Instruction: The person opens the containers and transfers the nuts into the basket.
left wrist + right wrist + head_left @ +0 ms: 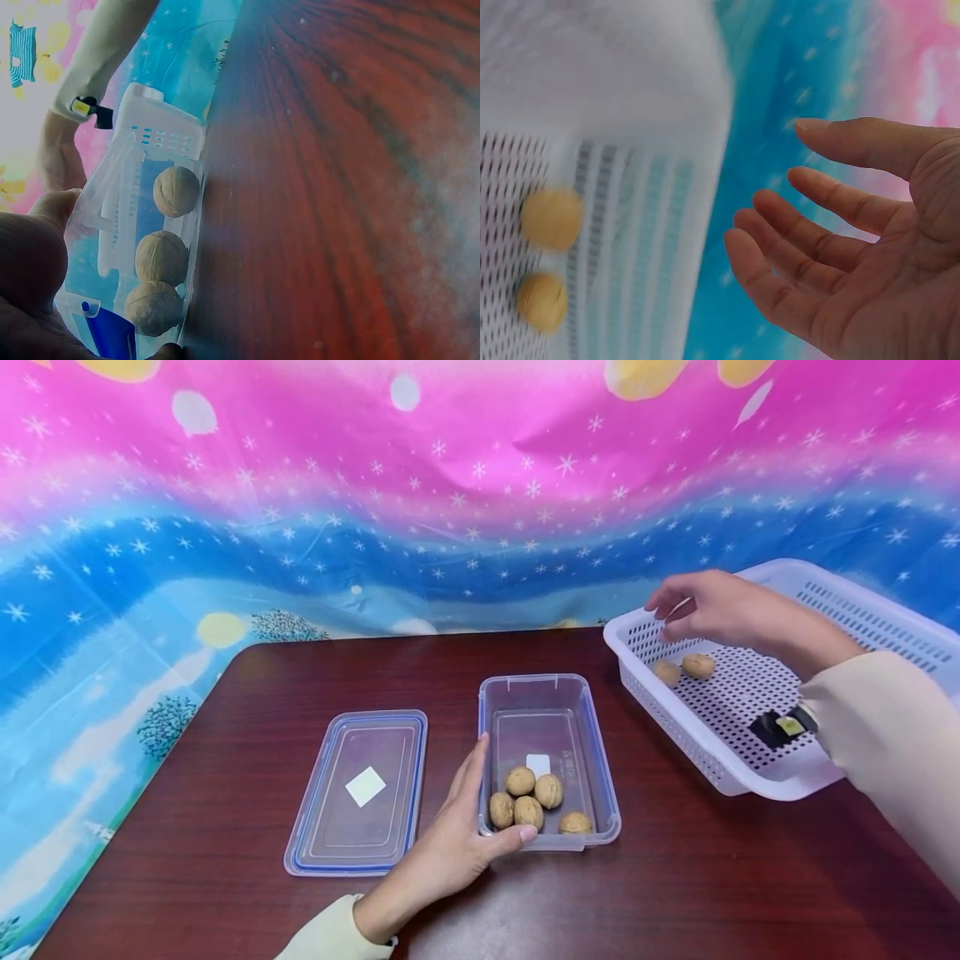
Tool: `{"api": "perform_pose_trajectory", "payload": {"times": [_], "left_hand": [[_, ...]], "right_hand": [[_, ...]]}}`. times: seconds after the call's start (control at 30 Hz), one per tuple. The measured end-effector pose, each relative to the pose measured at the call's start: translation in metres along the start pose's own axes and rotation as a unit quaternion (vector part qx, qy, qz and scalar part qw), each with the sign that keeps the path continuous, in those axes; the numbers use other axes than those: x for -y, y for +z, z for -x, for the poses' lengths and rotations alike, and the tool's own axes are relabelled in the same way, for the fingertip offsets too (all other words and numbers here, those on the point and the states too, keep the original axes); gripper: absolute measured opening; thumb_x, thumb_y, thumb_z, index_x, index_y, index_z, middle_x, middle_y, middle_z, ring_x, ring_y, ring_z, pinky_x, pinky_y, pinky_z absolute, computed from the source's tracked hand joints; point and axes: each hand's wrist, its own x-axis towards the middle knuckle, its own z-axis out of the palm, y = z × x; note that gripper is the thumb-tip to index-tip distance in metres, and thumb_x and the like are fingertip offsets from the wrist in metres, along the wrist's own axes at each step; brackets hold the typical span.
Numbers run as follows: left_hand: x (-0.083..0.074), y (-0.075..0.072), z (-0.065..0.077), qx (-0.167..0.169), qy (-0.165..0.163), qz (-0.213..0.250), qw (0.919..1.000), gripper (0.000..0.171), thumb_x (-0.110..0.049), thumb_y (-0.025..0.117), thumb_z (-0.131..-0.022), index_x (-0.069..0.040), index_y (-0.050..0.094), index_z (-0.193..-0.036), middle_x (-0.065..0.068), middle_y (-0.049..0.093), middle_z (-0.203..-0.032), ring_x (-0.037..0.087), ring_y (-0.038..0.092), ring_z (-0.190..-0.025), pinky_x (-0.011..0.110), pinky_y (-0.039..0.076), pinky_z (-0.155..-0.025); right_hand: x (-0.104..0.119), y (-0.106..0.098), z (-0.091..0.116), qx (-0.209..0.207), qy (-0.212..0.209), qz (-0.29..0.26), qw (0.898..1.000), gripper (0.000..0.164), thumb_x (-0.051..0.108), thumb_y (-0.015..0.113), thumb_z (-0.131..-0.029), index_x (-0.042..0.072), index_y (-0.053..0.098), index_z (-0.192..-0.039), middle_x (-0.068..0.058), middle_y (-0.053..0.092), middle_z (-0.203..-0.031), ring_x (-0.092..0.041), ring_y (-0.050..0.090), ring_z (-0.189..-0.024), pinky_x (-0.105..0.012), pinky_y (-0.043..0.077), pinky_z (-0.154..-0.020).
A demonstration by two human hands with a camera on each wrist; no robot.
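A clear plastic food container (540, 727) stands on the table with several walnuts (528, 812) gathered at its near end. My left hand (465, 839) grips its near left corner, fingers along the left side and thumb at the front rim. In the left wrist view, walnuts (162, 257) show through the container wall. Over the far left end of a white perforated basket (720, 760) hovers my right hand (720, 606), its fingers loosely bent and holding nothing. Two walnuts lie below it on the basket floor, one walnut (698, 666) beside a paler walnut (666, 673).
To the left of the container, a clear lid (356, 827) with a blue seal lies flat, bearing a white diamond-shaped label (365, 787). The dark red wooden table (225, 827) ends at a colourful printed backdrop (450, 485). The basket stands at the right, close to that backdrop.
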Motion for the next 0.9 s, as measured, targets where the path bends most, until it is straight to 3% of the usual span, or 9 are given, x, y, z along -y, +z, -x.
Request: {"api": "perform_pose_trajectory", "payload": {"times": [0.17, 0.4, 0.67, 0.9], "left_hand": [[0.0, -0.001, -0.001, 0.001, 0.005, 0.001, 1.0, 0.114, -0.042, 0.083, -0.089, -0.031, 0.002, -0.17, 0.004, 0.009, -0.177, 0.033, 0.019, -0.16, 0.065, 0.025, -0.124], [0.0, -0.001, 0.0, -0.001, 0.01, 0.001, 1.0, 0.114, -0.042, 0.083, -0.089, -0.031, 0.003, -0.17, 0.006, 0.01, -0.177, 0.036, 0.019, -0.16, 0.067, 0.026, -0.123], [0.0, -0.001, -0.001, -0.001, 0.008, 0.003, 1.0, 0.114, -0.042, 0.083, -0.089, -0.031, 0.004, -0.17, 0.006, 0.01, -0.177, 0.035, 0.02, -0.159, 0.066, 0.026, -0.123], [0.002, 0.0, -0.001, -0.001, 0.009, -0.001, 1.0, 0.115, -0.042, 0.083, -0.089, -0.029, 0.003, -0.17, 0.005, 0.01, -0.177, 0.034, 0.023, -0.159, 0.065, 0.026, -0.124]], "right_hand": [[0.028, 0.015, 0.014, -0.006, -0.028, -0.032, 0.999, 0.045, 0.009, 0.071, -0.097, -0.001, 0.059, -0.139, -0.024, 0.064, -0.134, -0.039, 0.063, -0.121, -0.056, 0.048, -0.101], [0.051, 0.038, 0.029, 0.006, -0.043, -0.066, 0.997, 0.044, 0.016, 0.074, -0.097, 0.006, 0.061, -0.138, -0.016, 0.067, -0.131, -0.03, 0.067, -0.118, -0.036, 0.055, -0.089], [0.065, 0.079, 0.044, -0.004, -0.087, -0.117, 0.989, 0.036, 0.014, 0.078, -0.093, 0.005, 0.067, -0.127, -0.01, 0.075, -0.116, -0.023, 0.069, -0.109, -0.035, 0.057, -0.089], [0.076, 0.108, 0.052, 0.0, -0.118, -0.179, 0.977, 0.034, 0.009, 0.076, -0.092, 0.004, 0.067, -0.124, -0.014, 0.07, -0.127, -0.029, 0.07, -0.113, -0.045, 0.058, -0.095]]}}
